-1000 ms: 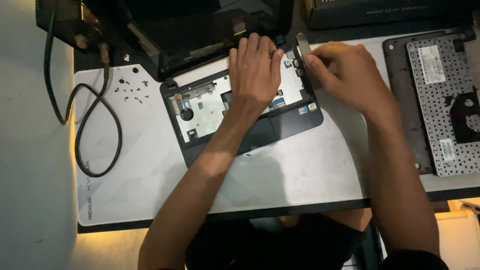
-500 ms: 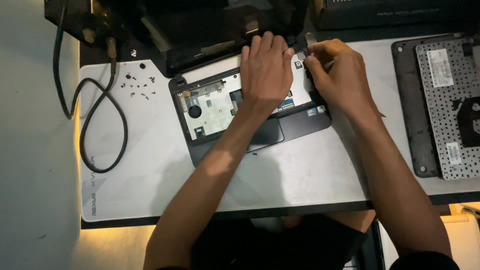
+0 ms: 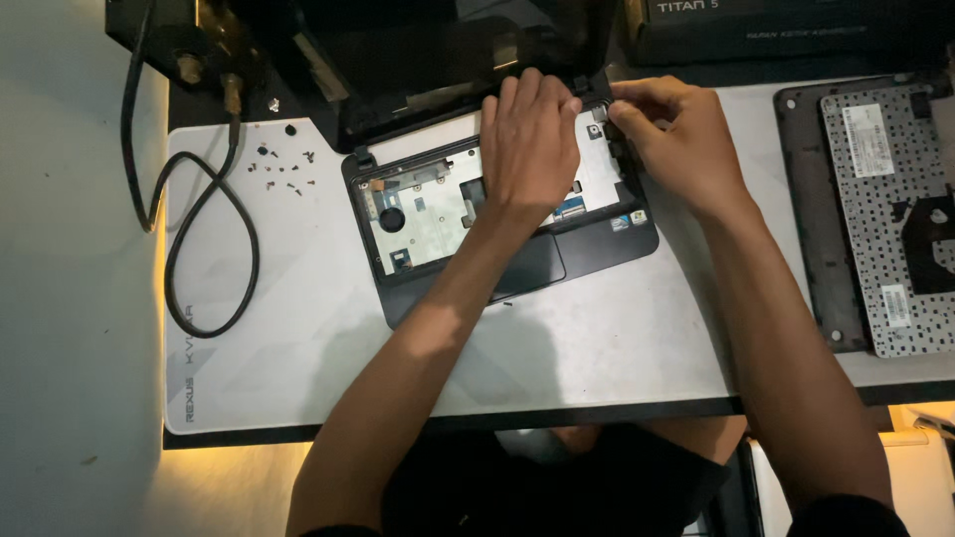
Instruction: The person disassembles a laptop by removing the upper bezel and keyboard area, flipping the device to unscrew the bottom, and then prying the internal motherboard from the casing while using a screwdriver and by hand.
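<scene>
Laptop (image 3: 497, 239), opened up with its keyboard taken out, lies on the pale mat (image 3: 298, 348), and we press our left hand (image 3: 529, 149) flat on its bare inner deck, fingers spread and gripping nothing. Our right hand (image 3: 676, 139) pinches the laptop's back right corner by the hinge. Left of the laptop lie small screws (image 3: 282, 171) and a looped black cable (image 3: 204, 249); well to its right rests the removed keyboard (image 3: 880, 214).
</scene>
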